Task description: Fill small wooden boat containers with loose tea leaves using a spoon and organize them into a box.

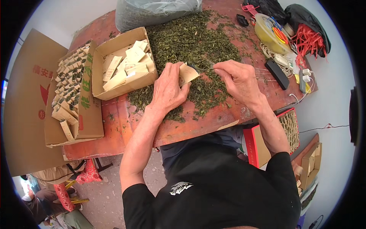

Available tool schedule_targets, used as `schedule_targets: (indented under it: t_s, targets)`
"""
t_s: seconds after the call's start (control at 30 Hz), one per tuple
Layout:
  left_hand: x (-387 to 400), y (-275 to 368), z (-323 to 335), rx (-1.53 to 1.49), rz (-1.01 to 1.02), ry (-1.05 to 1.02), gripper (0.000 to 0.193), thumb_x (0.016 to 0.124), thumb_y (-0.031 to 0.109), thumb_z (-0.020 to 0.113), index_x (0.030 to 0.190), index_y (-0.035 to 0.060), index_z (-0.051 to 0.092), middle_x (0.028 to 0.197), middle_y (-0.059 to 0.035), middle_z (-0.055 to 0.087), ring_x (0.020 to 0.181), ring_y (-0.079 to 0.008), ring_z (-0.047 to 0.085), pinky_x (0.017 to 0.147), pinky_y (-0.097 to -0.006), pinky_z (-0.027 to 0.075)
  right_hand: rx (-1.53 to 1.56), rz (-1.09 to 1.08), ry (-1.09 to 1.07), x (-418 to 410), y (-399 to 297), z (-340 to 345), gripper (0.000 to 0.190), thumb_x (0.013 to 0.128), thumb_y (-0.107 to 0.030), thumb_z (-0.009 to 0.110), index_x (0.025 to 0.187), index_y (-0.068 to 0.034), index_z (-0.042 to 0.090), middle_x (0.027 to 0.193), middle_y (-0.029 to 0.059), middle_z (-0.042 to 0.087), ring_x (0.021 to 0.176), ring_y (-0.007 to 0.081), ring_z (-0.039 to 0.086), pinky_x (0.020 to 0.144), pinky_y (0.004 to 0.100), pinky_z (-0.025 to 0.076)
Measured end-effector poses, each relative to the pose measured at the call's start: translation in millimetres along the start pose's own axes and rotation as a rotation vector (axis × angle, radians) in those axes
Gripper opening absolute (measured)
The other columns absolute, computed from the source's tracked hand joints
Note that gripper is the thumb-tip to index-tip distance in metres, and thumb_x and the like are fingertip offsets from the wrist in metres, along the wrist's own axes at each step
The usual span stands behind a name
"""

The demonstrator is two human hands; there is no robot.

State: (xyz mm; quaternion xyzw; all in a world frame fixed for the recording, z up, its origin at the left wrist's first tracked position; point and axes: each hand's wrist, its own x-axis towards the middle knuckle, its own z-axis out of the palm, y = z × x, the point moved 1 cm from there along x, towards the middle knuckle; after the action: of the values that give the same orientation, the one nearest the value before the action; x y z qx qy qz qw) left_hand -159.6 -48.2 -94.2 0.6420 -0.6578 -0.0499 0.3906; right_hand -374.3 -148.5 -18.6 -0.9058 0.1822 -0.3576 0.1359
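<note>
My left hand (pixel 171 86) grips a small paper packet (pixel 188 75), its mouth towards the right. Between the thumb and fingers of my right hand (pixel 238 78) is the handle of a metal spoon (pixel 212 66); its other end reaches the packet's mouth and holds dark leaf bits. Beneath both hands lies a broad heap of dried green leaves (pixel 186 43). Left of it, an open cardboard box (pixel 98 68) holds loose flat paper packets (pixel 135 54). Farther left, a taller carton (pixel 93 120) is packed with rows of filled packets (pixel 68 74).
A large plastic bag of leaves (pixel 157 14) stands at the far edge of the red table (pixel 183 128). To the right are a yellowish plastic tub (pixel 261 31), a black phone-like device (pixel 276 73), cables and red strips (pixel 310 40). Other people are partly visible at lower left.
</note>
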Motion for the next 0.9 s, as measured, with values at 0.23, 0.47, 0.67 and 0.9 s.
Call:
schedule_targets:
  t_s: [0.23, 0.47, 0.67, 0.9]
  targets:
    - [1.0, 1.8, -2.5, 0.005, -0.018, -0.034, 0.066, 0.083, 0.013, 0.074, 0.142, 0.0008, 0.047, 0.115, -0.0199, 0.054, 0.107, -0.0412, 0.061, 0.088, -0.0489, 0.054, 0.016, 0.001, 0.010, 2.4, -1.8, -4.8, 0.014, 0.090, 0.002, 0.073, 0.103, -0.001, 0.076, 0.088, 0.0131, 0.075, 0.072, 0.0242, 0.073, 0.062, 0.0337, 0.054]
    - [0.8, 0.3, -1.7, 0.007, 0.001, -0.015, 0.067, 0.083, 0.013, 0.075, 0.142, 0.0004, 0.047, 0.115, -0.0199, 0.055, 0.107, -0.0407, 0.062, 0.088, -0.0488, 0.054, 0.005, -0.017, -0.005, 4.1, 0.3, -2.5, 0.014, 0.090, 0.003, 0.073, 0.102, -0.002, 0.076, 0.088, 0.0129, 0.076, 0.073, 0.0252, 0.073, 0.062, 0.0342, 0.055]
    - [0.7, 0.3, -2.0, 0.007, -0.003, -0.022, 0.068, 0.082, 0.012, 0.075, 0.143, 0.0001, 0.046, 0.114, -0.0199, 0.056, 0.104, -0.0404, 0.063, 0.086, -0.0487, 0.055, -0.022, -0.038, -0.031, 3.3, 2.1, -3.8, 0.017, 0.088, 0.005, 0.072, 0.103, -0.002, 0.074, 0.088, 0.0128, 0.074, 0.075, 0.0269, 0.073, 0.063, 0.0355, 0.055]
    - [1.0, 0.4, -2.1, -0.003, -0.004, -0.023, 0.068, 0.082, 0.012, 0.075, 0.143, -0.0001, 0.046, 0.113, -0.0204, 0.057, 0.105, -0.0405, 0.063, 0.085, -0.0490, 0.055, -0.042, -0.057, -0.039, 3.8, -2.4, -6.5, 0.019, 0.086, 0.007, 0.071, 0.102, -0.002, 0.073, 0.086, 0.0130, 0.073, 0.074, 0.0282, 0.072, 0.062, 0.0362, 0.055]
